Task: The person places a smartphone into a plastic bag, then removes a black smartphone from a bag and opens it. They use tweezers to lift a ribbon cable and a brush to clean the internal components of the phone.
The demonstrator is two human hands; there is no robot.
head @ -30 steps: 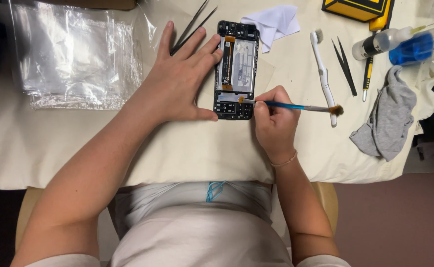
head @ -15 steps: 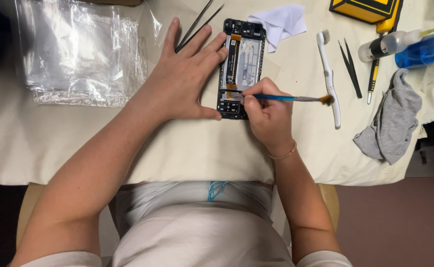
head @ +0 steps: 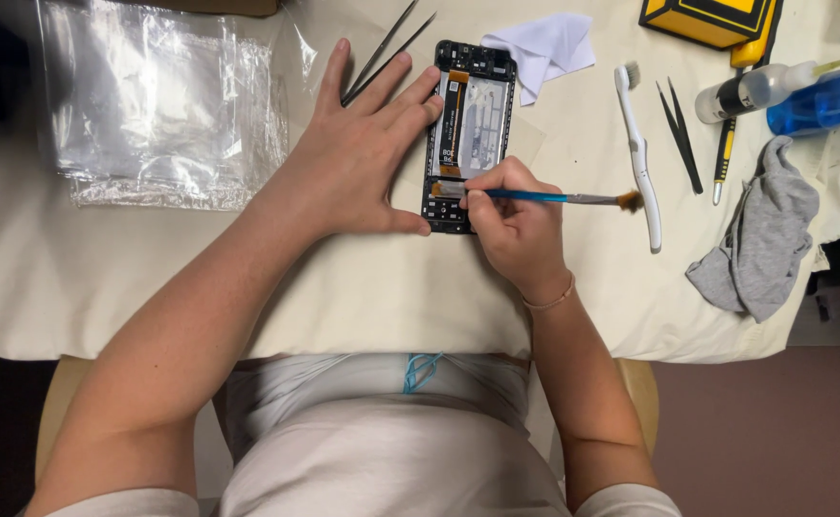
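Nearest the body, the right hand (head: 516, 235) is pinched shut around a thin blue-handled brush (head: 544, 197), its handle end laid on the lower part of the opened phone (head: 468, 134) and its bristles pointing away to the right. The left hand (head: 358, 158) lies flat, fingers spread, pressing the desk (head: 104, 278) against the phone's left edge. The phone lies mid-desk, back removed; it looks light, stiff and fragile inside, best held by its frame edges. Farther off lie clear plastic bags (head: 157, 110), contents unclear, tweezers (head: 386, 48), a white toothbrush (head: 640, 158), a grey cloth (head: 760, 239) and a blue-filled bottle (head: 813, 101).
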